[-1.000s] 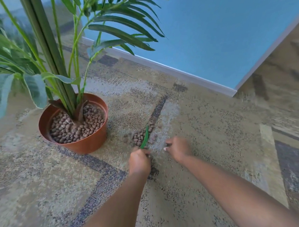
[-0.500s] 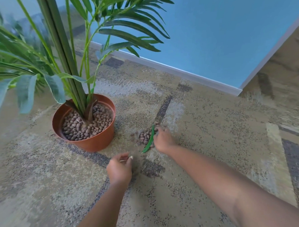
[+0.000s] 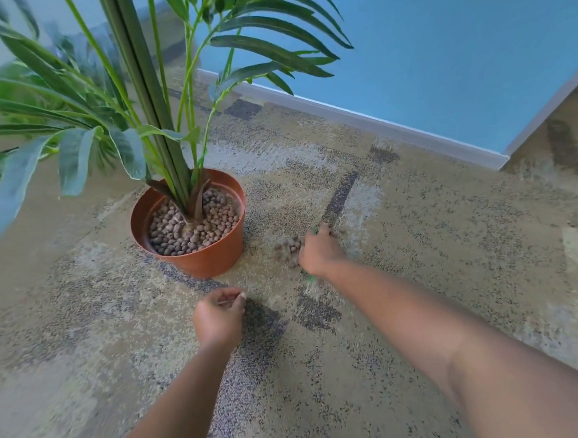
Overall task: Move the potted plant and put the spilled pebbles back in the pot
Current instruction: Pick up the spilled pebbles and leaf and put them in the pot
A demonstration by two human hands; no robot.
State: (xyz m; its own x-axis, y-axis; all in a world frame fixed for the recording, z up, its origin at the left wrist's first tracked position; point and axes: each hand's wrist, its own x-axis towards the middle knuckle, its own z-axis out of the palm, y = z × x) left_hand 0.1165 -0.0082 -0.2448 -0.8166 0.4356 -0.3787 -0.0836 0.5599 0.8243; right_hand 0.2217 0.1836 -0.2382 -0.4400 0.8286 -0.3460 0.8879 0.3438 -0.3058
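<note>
A terracotta pot [image 3: 209, 260] stands upright on the carpet, with a palm plant [image 3: 148, 80] in it and brown pebbles [image 3: 194, 229] filling it. A small pile of spilled pebbles [image 3: 287, 247] lies on the carpet just right of the pot. My right hand [image 3: 319, 253] rests palm down on the right side of that pile, fingers curved onto it. It covers most of a green leaf, whose tip [image 3: 310, 278] shows below the wrist. Whether the fingers grip anything is hidden. My left hand [image 3: 219, 315] hovers in front of the pot, curled, thumb against forefinger, nothing visible in it.
Patterned beige and grey carpet [image 3: 412, 240] runs all around. A blue wall with a white baseboard [image 3: 368, 121] stands behind, meeting a wooden surface [image 3: 562, 138] at the right. Palm fronds overhang the left half of the view.
My left hand let go of the green leaf and drew back toward me. My right hand moved left onto the leaf and the spilled pebbles. The view shifted, so the pot appears further right.
</note>
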